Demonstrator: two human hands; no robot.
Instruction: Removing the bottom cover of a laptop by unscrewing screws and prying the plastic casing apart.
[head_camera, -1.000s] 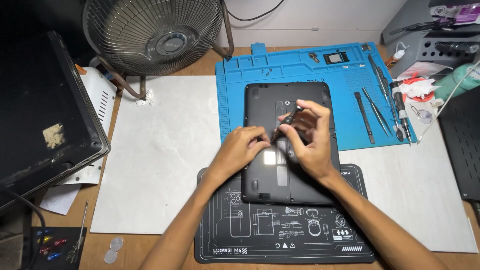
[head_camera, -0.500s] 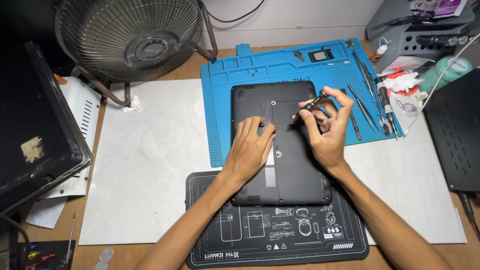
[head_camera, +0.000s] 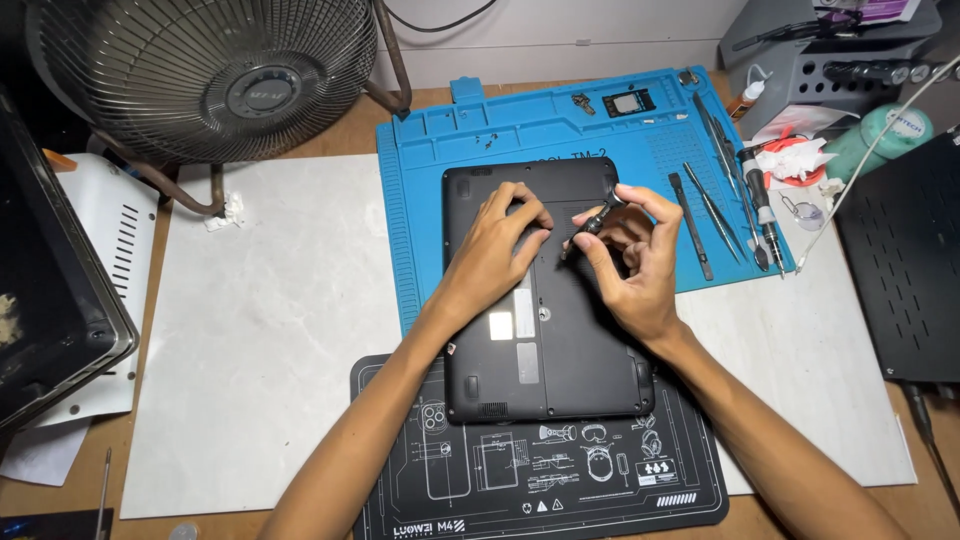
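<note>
While the left hand (head_camera: 497, 245) is pressing open-fingered on the laptop (head_camera: 545, 330), the right hand (head_camera: 632, 265) is gripping a screwdriver (head_camera: 590, 224) against it.

Matt black plastic laptop underside (head_camera: 545, 330), smooth blue rubbery mat (head_camera: 500, 140), pale marble-look sheet (head_camera: 270, 330), wooden table (head_camera: 330, 135).

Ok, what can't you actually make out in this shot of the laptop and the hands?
Head view only:
- Screwdriver tip: hidden behind the right hand; contact with the laptop unclear.
- Laptop surface under the left hand: covered.
- Screws in the blue mat trays: too small.
- Fan: cut off by the top edge.
</note>
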